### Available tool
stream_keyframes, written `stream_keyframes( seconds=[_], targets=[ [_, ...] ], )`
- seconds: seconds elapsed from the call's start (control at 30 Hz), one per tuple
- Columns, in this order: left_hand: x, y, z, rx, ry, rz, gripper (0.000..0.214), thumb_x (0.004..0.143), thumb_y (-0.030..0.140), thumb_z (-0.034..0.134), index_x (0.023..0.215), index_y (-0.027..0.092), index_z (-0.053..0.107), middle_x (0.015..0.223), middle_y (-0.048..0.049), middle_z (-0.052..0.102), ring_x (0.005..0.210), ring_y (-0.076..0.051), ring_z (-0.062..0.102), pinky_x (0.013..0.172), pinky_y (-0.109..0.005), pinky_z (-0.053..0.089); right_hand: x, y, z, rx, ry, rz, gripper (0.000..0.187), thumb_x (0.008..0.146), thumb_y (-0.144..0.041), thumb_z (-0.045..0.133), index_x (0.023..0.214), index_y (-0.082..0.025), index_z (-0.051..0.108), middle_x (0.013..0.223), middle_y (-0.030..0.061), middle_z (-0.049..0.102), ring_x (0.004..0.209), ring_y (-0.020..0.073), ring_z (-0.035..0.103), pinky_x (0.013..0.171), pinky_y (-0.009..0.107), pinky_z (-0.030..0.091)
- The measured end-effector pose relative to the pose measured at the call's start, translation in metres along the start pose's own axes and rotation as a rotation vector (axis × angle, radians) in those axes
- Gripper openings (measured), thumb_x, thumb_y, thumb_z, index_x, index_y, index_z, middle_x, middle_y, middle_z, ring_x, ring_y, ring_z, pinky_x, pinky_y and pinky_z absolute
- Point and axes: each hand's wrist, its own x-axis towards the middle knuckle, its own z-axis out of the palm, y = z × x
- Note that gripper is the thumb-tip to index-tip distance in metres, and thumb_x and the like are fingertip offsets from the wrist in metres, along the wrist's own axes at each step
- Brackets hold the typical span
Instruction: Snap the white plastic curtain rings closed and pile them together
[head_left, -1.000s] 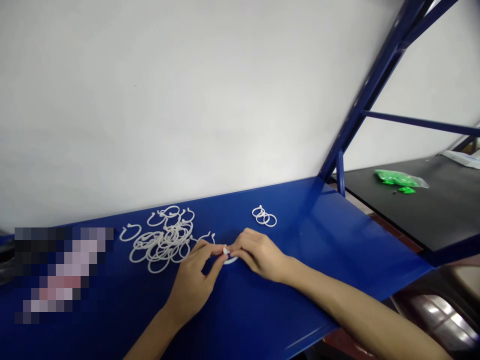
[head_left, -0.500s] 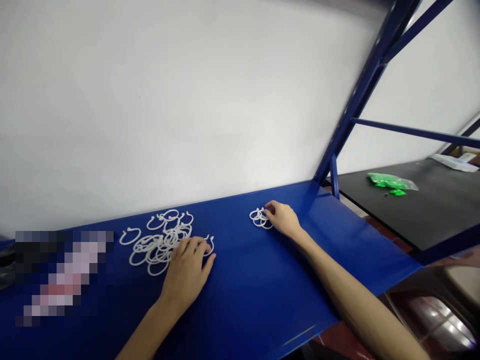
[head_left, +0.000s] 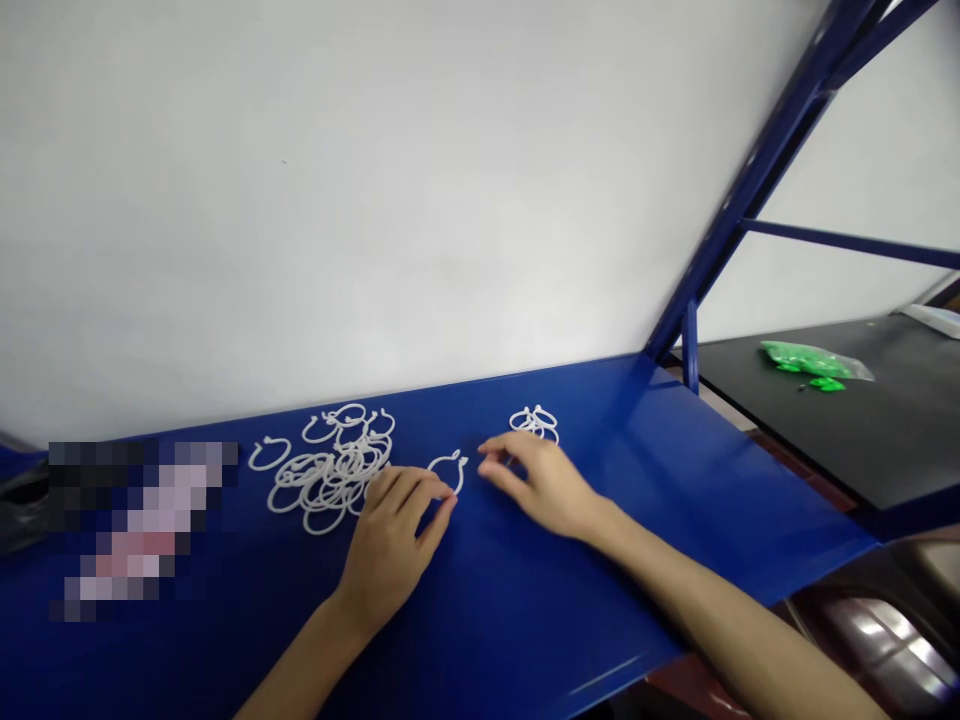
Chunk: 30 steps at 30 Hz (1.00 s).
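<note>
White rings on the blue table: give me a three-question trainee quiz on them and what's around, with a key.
1. True or false: The smaller cluster of white rings lies beyond the right hand, toward the wall.
2. Multiple choice: What colour are the pieces in the clear bag?
A) Red
B) Green
C) Yellow
3. Fill in: The open ring between the hands is touched by the ____ hand.

Key:
1. True
2. B
3. Left hand

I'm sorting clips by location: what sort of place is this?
Probably a workshop: a blue workbench, a pile of open white rings, and bagged green pieces on a black table.
</note>
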Motion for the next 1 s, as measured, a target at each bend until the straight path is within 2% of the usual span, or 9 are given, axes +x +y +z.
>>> stream_keyframes(
  seconds=[0.1, 0.2, 0.27, 0.33, 0.4, 0.5, 0.6, 0.73, 1.0],
  targets=[
    [-0.001, 0.004, 0.004, -0.024, 0.025, 0.054, 0.009, 0.093, 0.019, 0.058, 0.087, 0.023, 0.062, 0.088, -0.0006, 0.068, 0.088, -0.018, 0.059, 0.087, -0.033, 0.046, -0.011, -0.017, 0.022, 0.223, -0.08, 0.052, 0.014, 0.097, -0.032, 0.06, 0.102, -0.02, 0.063, 0.084, 0.0, 0.07, 0.075, 0.0141, 0.065, 0.071, 0.025, 0.05],
    [-0.002, 0.006, 0.009, -0.081, 0.026, 0.06, 0.008, 0.093, 0.018, 0.058, 0.088, 0.022, 0.062, 0.089, -0.0004, 0.067, 0.088, -0.016, 0.06, 0.086, -0.032, 0.048, -0.014, -0.018, 0.035, 0.358, -0.045, 0.089, 0.011, 0.098, -0.028, 0.055, 0.096, -0.019, 0.06, 0.079, -0.0012, 0.066, 0.069, 0.0121, 0.062, 0.067, 0.023, 0.049],
    [-0.001, 0.006, 0.01, -0.137, 0.057, 0.013, 0.008, 0.093, 0.02, 0.058, 0.086, 0.022, 0.06, 0.088, -0.0005, 0.065, 0.086, -0.015, 0.06, 0.082, -0.03, 0.05, -0.013, -0.014, 0.038, 0.361, -0.001, 0.1, 0.011, 0.099, -0.027, 0.053, 0.096, -0.019, 0.06, 0.079, -0.001, 0.066, 0.069, 0.0121, 0.062, 0.068, 0.023, 0.049],
    [0.0, 0.004, 0.01, -0.188, 0.121, -0.114, 0.004, 0.093, 0.024, 0.059, 0.09, 0.022, 0.06, 0.089, -0.0007, 0.063, 0.08, -0.014, 0.06, 0.077, -0.029, 0.052, -0.011, -0.008, 0.037, 0.286, 0.024, 0.089, 0.011, 0.098, -0.024, 0.052, 0.099, -0.018, 0.061, 0.08, 0.0001, 0.067, 0.07, 0.0127, 0.063, 0.069, 0.024, 0.049],
    [0.001, 0.001, 0.01, -0.25, 0.136, -0.279, 0.011, 0.092, 0.032, 0.06, 0.098, 0.022, 0.061, 0.09, -0.0009, 0.065, 0.075, -0.013, 0.062, 0.073, -0.029, 0.053, -0.009, -0.003, 0.034, 0.181, 0.021, 0.038, 0.013, 0.098, -0.024, 0.053, 0.104, -0.018, 0.064, 0.086, 0.0026, 0.07, 0.075, 0.0145, 0.065, 0.073, 0.026, 0.051],
    [0.003, -0.003, 0.009, -0.379, -0.009, -0.456, 0.021, 0.093, 0.042, 0.057, 0.097, 0.024, 0.066, 0.086, 0.0, 0.07, 0.074, -0.014, 0.066, 0.071, -0.028, 0.054, -0.01, 0.0, 0.031, 0.058, -0.002, -0.089, 0.019, 0.099, -0.024, 0.052, 0.11, -0.018, 0.066, 0.098, 0.0069, 0.072, 0.087, 0.018, 0.067, 0.081, 0.03, 0.053],
    [0.003, -0.003, 0.008, -0.466, -0.097, -0.566, 0.03, 0.092, 0.05, 0.055, 0.09, 0.024, 0.069, 0.083, 0.0005, 0.072, 0.069, -0.015, 0.067, 0.067, -0.027, 0.054, -0.011, -0.002, 0.03, -0.025, -0.012, -0.187, 0.022, 0.102, -0.025, 0.048, 0.114, -0.017, 0.066, 0.096, 0.008, 0.072, 0.086, 0.0186, 0.066, 0.08, 0.03, 0.053],
    [0.001, -0.001, 0.007, -0.496, -0.09, -0.638, 0.034, 0.088, 0.055, 0.058, 0.092, 0.023, 0.07, 0.085, 0.0, 0.074, 0.066, -0.015, 0.067, 0.065, -0.028, 0.055, -0.014, -0.004, 0.031, -0.129, -0.009, -0.283, 0.026, 0.105, -0.027, 0.044, 0.115, -0.015, 0.065, 0.092, 0.0085, 0.07, 0.082, 0.0184, 0.064, 0.075, 0.029, 0.052],
    [-0.006, -0.006, 0.014, -0.548, -0.109, -0.613, 0.029, 0.087, 0.051, 0.061, 0.092, 0.023, 0.071, 0.087, -0.0009, 0.075, 0.078, -0.017, 0.07, 0.071, -0.027, 0.056, -0.016, -0.004, 0.034, -0.291, -0.031, -0.379, 0.03, 0.107, -0.025, 0.038, 0.109, -0.011, 0.064, 0.083, 0.008, 0.068, 0.072, 0.0179, 0.059, 0.067, 0.029, 0.048]
  ],
)
